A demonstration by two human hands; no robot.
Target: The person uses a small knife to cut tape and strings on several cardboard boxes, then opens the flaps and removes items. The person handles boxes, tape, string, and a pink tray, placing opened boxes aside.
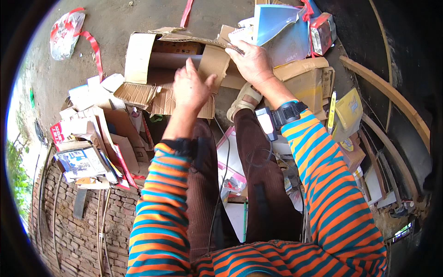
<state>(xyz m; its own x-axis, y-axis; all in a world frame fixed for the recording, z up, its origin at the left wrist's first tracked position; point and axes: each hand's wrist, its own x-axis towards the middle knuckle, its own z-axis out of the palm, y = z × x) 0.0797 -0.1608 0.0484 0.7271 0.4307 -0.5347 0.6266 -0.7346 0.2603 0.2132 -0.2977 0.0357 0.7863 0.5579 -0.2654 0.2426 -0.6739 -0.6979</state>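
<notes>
An open brown cardboard box [137,57] lies in front of me, its flaps spread and its inside facing me. My right hand [253,61] is closed on the box's far right edge, thumb and fingers pinching the cardboard. In front of the box opening hovers my left hand [191,87], with fingers stretched and thumb apart, holding nothing. Torn, corrugated flaps [138,94] hang along the near side of the box, partly hidden behind my left hand. Inside, a printed brown cardboard panel [180,47] shows.
A pile of flattened cartons and papers [92,143] stands at the left, by a brick surface [83,235]. Blue sheeting [279,32], a red box [323,32] and folded cardboard [302,85] lie at the right. A clear bag [67,34] with red ribbon lies far left. Curved wooden strips [392,99] edge the right.
</notes>
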